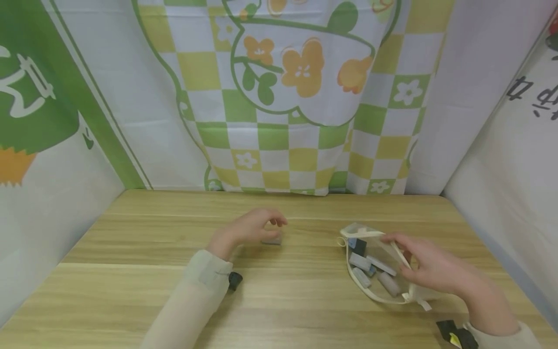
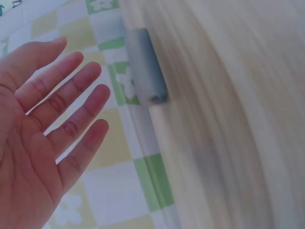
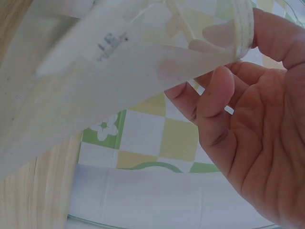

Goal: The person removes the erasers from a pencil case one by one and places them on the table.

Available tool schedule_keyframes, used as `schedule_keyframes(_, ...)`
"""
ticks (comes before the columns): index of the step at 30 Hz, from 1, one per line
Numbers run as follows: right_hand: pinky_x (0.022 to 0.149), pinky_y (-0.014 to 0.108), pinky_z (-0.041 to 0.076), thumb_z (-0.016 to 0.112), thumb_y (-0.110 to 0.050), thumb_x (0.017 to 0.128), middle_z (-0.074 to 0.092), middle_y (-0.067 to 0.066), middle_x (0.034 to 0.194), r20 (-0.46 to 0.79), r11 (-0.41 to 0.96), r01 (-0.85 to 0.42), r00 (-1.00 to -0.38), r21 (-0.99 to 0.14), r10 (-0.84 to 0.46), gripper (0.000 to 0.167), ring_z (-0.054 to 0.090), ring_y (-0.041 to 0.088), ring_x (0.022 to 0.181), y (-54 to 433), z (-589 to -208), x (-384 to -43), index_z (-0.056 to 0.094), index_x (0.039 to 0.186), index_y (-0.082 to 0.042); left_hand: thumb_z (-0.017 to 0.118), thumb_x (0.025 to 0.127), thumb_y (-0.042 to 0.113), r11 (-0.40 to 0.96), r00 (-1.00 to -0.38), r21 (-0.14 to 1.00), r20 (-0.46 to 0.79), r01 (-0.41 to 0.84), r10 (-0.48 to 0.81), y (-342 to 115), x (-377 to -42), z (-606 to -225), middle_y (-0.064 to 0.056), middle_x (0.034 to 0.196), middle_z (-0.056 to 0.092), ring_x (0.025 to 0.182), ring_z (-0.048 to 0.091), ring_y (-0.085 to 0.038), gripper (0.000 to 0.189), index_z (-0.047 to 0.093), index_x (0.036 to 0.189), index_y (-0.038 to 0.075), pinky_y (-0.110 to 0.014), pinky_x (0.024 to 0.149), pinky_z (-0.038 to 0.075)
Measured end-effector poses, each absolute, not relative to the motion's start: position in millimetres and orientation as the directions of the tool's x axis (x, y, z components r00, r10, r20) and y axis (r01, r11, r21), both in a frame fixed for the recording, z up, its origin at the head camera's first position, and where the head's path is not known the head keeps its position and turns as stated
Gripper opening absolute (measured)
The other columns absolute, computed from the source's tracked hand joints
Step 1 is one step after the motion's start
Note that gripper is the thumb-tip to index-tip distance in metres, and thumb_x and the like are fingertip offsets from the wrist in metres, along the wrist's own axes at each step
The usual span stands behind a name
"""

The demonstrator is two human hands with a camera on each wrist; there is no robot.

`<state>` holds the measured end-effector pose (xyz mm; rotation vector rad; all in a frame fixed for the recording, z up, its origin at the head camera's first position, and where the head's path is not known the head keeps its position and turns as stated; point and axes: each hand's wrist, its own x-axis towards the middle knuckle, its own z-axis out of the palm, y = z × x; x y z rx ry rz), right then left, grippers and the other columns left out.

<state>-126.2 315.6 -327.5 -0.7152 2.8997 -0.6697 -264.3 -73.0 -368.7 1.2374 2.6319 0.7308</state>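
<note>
Left of the hands: the left hand point(image 1: 248, 229) is empty, with its fingers extended and slightly spread. The gray block point(image 1: 272, 240) lies on the tabletop point(image 1: 296, 300), just below the left thumb, not gripped. The right hand point(image 1: 438, 264) pinches the rim of the translucent pouch point(image 3: 95, 90) between thumb and fingers. Gray pieces point(image 1: 360, 261) lie inside the pouch, left of the right hand.

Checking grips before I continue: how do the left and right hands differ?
The left hand holds nothing, its fingers loose and apart; the right hand holds the pouch by its rim. The left hand is near the grey block, not gripping it; the right hand is well away from that block. Both hands are bare.
</note>
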Motion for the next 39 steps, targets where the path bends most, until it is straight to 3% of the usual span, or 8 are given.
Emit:
schedule_keyframes(7, 0.059, 0.021, 0.041, 0.067, -0.003, 0.083, 0.062, 0.008, 0.121, 0.025, 0.796, -0.423, -0.889, -0.433, -0.458, 0.058, 0.044, 0.001, 0.077, 316.1, -327.7, -126.5, 0.05, 0.139, -0.006, 0.065, 0.093, 0.014, 0.499, -0.596, 0.406, 0.156, 0.766, 0.788, -59.0, -261.2, -367.7, -0.01, 0.115, 0.07, 0.108, 0.063, -0.025, 0.031, 0.066, 0.122, 0.003, -0.04, 0.097, 0.051)
schedule_keyframes(20, 0.056, 0.021, 0.039, 0.066, -0.004, 0.085, 0.061, 0.003, 0.11, 0.007, 0.801, -0.414, -0.89, -0.433, -0.456, 0.057, 0.044, 0.002, 0.075, 316.1, -327.3, -126.9, 0.049, 0.139, -0.006, 0.066, 0.093, 0.012, 0.418, -0.525, 0.378, 0.249, 0.826, 0.814, -33.1, -252.6, -372.0, -0.008, 0.117, 0.068, 0.111, 0.063, -0.023, 0.031, 0.066, 0.123, 0.003, -0.039, 0.101, 0.049)
schedule_keyframes(39, 0.058, 0.02, 0.039, 0.068, -0.003, 0.084, 0.062, 0.004, 0.116, 0.023, 0.794, -0.435, -0.882, -0.426, -0.471, 0.058, 0.043, 0.0, 0.077, 315.9, -330.3, -127.5, 0.05, 0.139, -0.008, 0.066, 0.094, 0.016, 0.403, -0.514, 0.38, 0.258, 0.832, 0.818, -7.8, -237.9, -365.9, -0.007, 0.124, 0.066, 0.121, 0.059, -0.023, 0.031, 0.066, 0.123, 0.005, -0.037, 0.109, 0.045)
